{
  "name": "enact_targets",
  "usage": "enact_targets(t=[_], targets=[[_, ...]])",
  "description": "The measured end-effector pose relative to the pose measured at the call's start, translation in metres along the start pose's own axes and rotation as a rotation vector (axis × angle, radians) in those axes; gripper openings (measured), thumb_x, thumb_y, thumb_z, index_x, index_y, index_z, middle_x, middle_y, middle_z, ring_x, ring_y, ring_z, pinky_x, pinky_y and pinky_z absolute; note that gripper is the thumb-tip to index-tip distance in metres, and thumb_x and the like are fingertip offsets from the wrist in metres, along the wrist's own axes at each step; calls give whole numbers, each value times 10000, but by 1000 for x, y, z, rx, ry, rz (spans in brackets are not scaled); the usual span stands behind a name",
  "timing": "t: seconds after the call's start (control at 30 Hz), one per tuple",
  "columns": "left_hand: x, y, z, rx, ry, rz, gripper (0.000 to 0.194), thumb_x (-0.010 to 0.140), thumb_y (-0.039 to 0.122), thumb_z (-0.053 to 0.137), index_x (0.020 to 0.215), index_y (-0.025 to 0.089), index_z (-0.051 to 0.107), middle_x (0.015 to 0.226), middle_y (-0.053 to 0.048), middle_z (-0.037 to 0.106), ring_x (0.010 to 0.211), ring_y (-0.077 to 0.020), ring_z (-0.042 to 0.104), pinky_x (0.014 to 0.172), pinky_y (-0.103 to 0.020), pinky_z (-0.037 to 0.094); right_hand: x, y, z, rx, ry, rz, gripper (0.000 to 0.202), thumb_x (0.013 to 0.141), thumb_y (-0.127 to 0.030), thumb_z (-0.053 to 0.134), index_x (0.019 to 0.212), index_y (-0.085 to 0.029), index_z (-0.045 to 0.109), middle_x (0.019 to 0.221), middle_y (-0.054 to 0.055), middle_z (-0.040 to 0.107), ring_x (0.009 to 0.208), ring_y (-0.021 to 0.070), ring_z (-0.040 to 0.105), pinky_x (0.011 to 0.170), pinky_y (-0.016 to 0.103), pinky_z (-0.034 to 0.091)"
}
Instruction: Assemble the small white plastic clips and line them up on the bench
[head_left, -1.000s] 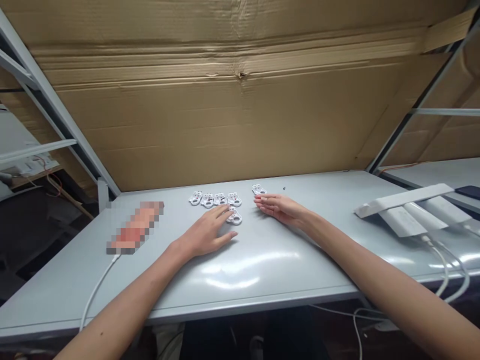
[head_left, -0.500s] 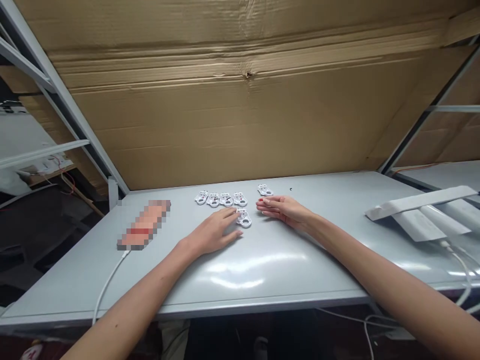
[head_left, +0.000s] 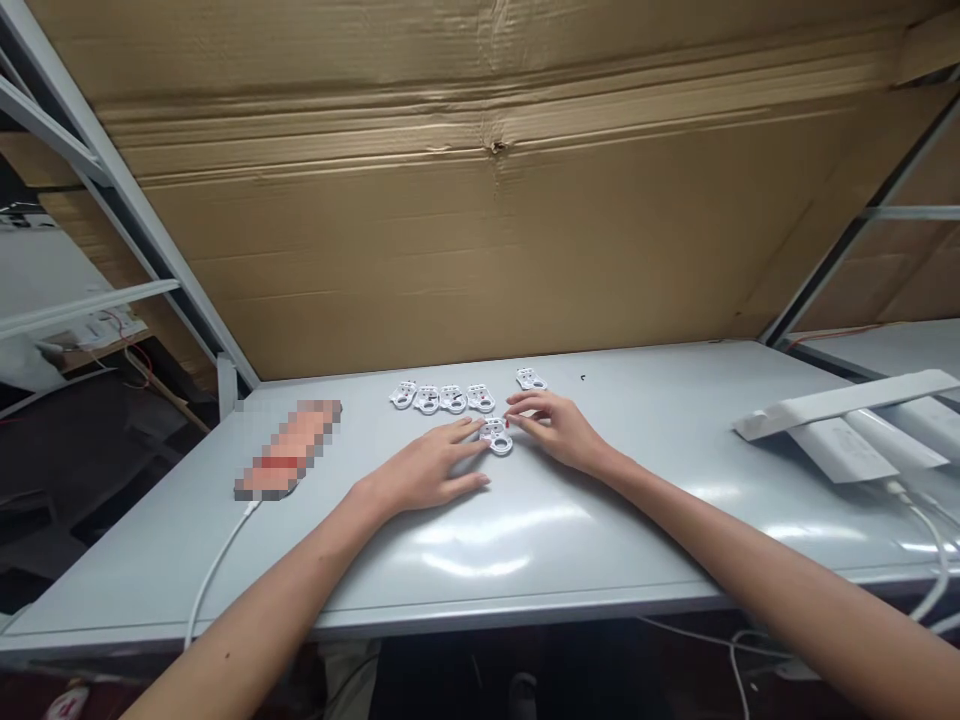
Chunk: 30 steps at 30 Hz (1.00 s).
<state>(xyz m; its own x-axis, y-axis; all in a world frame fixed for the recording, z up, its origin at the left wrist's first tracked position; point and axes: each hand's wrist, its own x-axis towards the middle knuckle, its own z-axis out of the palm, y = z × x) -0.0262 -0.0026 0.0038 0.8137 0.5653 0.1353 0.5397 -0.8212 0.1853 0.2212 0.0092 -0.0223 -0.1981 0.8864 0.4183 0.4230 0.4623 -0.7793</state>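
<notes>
A white plastic part with a ring-shaped end (head_left: 500, 444) lies on the table between my hands. My left hand (head_left: 427, 465) has its fingers stretched out, with the fingertips touching the left side of this part. At the part's right edge, my right hand (head_left: 559, 428) pinches a small red piece (head_left: 508, 422) between thumb and finger. Whether the red piece touches the white part I cannot tell. Several similar white parts (head_left: 452, 400) lie in a row just behind, some with small dark or red bits on them. One more white part (head_left: 531, 379) lies apart, behind my right hand.
A tiny black piece (head_left: 583, 378) lies at the back of the table (head_left: 645, 530). On the left is a pixelated phone-shaped object (head_left: 289, 450) with a white cable (head_left: 214, 585). White power-strip-like items (head_left: 847, 430) with cables stand at right. A cardboard sheet (head_left: 480, 250) forms the back.
My right hand has moved left and slightly down, bringing the red piece to the white part. That part has shifted a little to the right, with my left fingertips following.
</notes>
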Motion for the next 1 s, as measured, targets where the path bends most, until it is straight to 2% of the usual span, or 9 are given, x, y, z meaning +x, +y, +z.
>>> enact_targets(t=[0.1, 0.23, 0.53, 0.63, 0.73, 0.83, 1.0], targets=[[1, 5, 1, -12, -31, -13, 564, 987, 504, 487, 1473, 220, 443, 1593, -95, 279, 1470, -277, 264, 1180, -427, 288, -2, 0, 2, -105, -10, -124, 181, 881, -275, 590, 869, -232, 765, 1159, 96, 668, 1049, 246, 652, 887, 412, 544], [0, 8, 1, -27, -37, -17, 559, 1002, 496, 454, 1481, 209, 434, 1592, -99, 282, 1466, -288, 273, 1186, -430, 275, -4, 4, 2, -229, -23, -211, 166, 882, -243, 601, 863, -248, 766, 1139, 85, 663, 1057, 253, 648, 944, 438, 522], [-1, 7, 1, -42, -10, -3, 510, 1008, 461, 449, 1460, 226, 464, 1584, -91, 310, 1463, -291, 281, 1186, -445, 281, -5, 2, -1, -286, -152, -178, 226, 929, -293, 548, 950, -258, 770, 1171, 86, 655, 1075, 255, 634, 953, 428, 513], [-1, 4, 0, -29, 32, 11, 491, 1004, 443, 462, 1440, 219, 485, 1561, -111, 359, 1437, -293, 338, 1161, -449, 324, -5, -4, -4, -283, -171, -180, 259, 950, -326, 513, 983, -263, 763, 1199, 85, 659, 1106, 266, 621, 983, 439, 488], [-1, -2, 1, -4, 87, -23, 460, 1005, 438, 456, 1388, 197, 538, 1525, -133, 414, 1389, -304, 411, 1125, -452, 372, -6, -7, -6, -292, -174, -221, 284, 930, -368, 556, 1148, -259, 701, 1219, 93, 659, 1159, 280, 592, 1011, 460, 462], [-2, -9, 3, 27, 115, -70, 434, 1007, 422, 448, 1342, 178, 577, 1482, -149, 465, 1354, -306, 454, 1102, -443, 399, -7, -8, -5, -314, -234, -258, 466, 887, -402, 621, 1323, -241, 582, 1283, 115, 627, 1211, 290, 560, 1023, 461, 452], [-1, -15, 6, 26, 126, -100, 414, 1000, 406, 456, 1299, 161, 607, 1450, -164, 494, 1323, -313, 484, 1080, -449, 425, -7, -6, -8, -422, -250, -223, 478, 879, -397, 614, 1320, -216, 577, 1281, 137, 622, 1184, 307, 573, 985, 456, 475]])
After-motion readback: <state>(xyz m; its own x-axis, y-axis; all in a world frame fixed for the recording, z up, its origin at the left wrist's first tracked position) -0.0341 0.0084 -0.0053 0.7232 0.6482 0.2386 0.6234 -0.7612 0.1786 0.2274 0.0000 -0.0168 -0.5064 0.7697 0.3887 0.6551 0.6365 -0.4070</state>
